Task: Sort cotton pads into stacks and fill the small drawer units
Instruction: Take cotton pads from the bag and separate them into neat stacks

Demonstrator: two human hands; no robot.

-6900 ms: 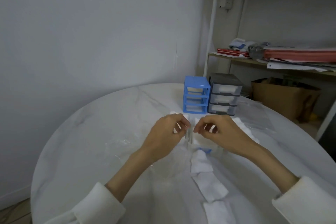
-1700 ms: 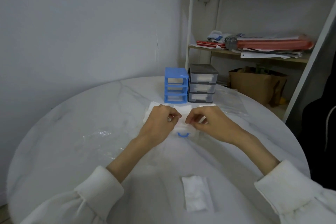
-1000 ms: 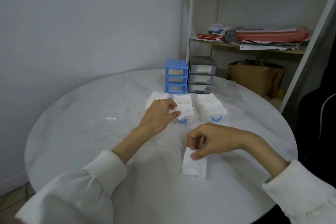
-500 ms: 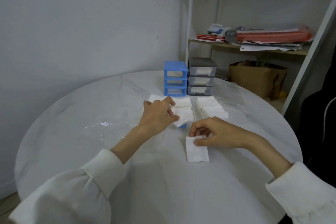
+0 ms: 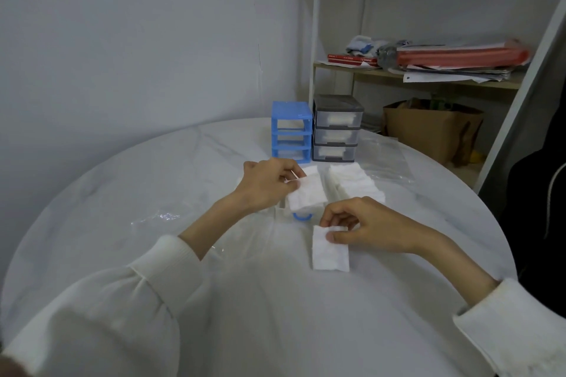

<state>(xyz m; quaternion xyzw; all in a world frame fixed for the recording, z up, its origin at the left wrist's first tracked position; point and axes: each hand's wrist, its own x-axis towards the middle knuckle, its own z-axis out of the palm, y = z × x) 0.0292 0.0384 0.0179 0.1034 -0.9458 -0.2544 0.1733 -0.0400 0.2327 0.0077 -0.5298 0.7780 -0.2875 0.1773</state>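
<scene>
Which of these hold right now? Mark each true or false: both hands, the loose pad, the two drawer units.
1. The right hand pinches a single cotton pad lying on the table. True.
2. The left hand is idle. False: it holds a stack of cotton pads.
3. The blue drawer unit stands left of the grey drawer unit. True.
4. The grey unit's drawers are empty. False: white pads show inside.

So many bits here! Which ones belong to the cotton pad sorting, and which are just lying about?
Part of the job:
- loose cotton pad, pinched by the right hand
- pad stack under the left hand
- second stack
- blue drawer unit
- grey drawer unit

Lying about:
- plastic bag
- shelf papers
- brown bag
</scene>
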